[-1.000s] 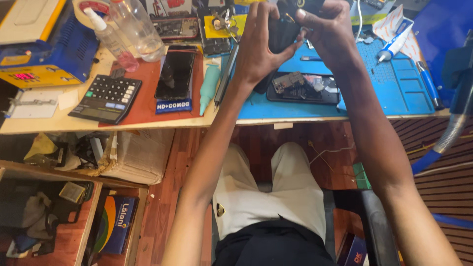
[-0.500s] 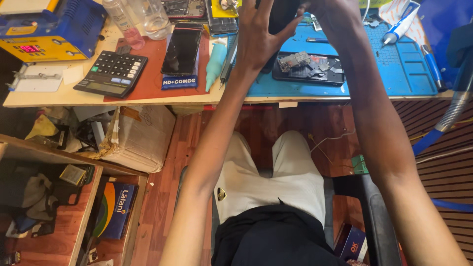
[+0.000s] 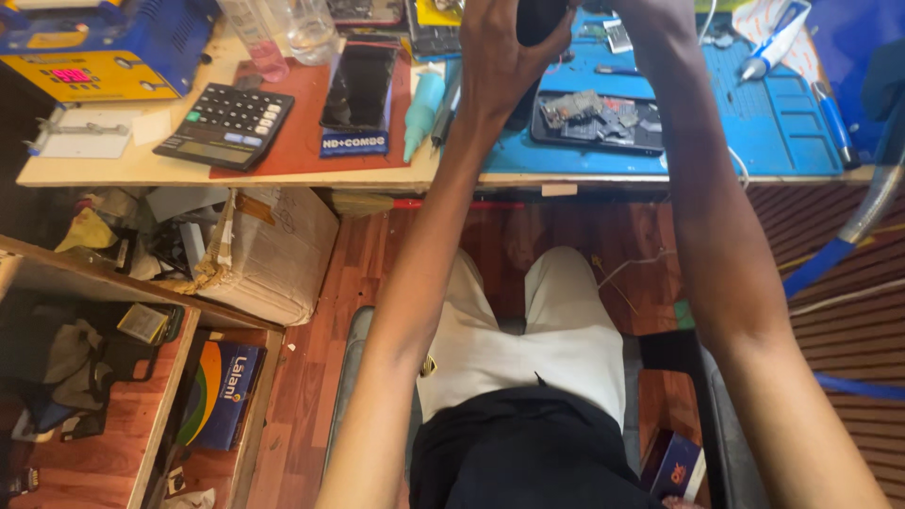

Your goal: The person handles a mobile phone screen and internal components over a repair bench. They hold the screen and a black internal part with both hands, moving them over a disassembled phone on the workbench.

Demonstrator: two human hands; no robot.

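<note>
Wooden flooring runs under a counter [image 3: 283, 170] that carries a blue work mat [image 3: 754, 113], a red mat [image 3: 302, 123], a black calculator [image 3: 224, 124] and a dark phone [image 3: 358, 83] lying flat. Head view: the left hand [image 3: 500, 57] is clamped on a dark device [image 3: 539, 19] held above the blue mat at the top edge, just beside an opened phone [image 3: 596, 121] lying on that mat. The right hand [image 3: 650, 14] is cut off by the top edge, so its grip cannot be determined.
</note>
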